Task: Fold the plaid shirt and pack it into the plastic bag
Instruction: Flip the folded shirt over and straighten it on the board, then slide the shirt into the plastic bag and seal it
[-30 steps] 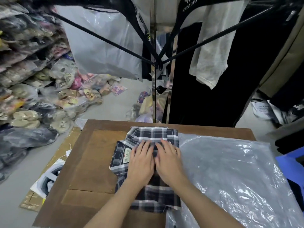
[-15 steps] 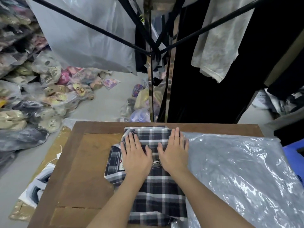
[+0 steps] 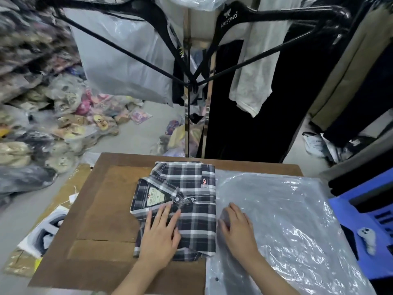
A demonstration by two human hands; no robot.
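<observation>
Folded plaid shirt (image 3: 187,201) lies collar up on the table (image 3: 102,209) | left hand (image 3: 159,233) flat on its near half, fingers straight and slightly apart | right hand (image 3: 236,228) resting on the plastic bag (image 3: 287,220) just beside the shirt's right edge, fingers relaxed, gripping nothing

Your left hand (image 3: 160,232) covers the lower left part of the plaid shirt (image 3: 187,188), so the fold beneath your palm is hidden, and both your forearms (image 3: 136,279) run off the bottom edge of the frame. The plastic bag (image 3: 287,220) is cut off by the bottom edge at lower right, and glare on it leaves the dark shape (image 3: 224,217) at the fingertips of your right hand (image 3: 238,228) too dim to tell. At upper left the bagged goods (image 3: 32,92) are blurred, and the blue stool (image 3: 350,216) runs off the right edge.
</observation>
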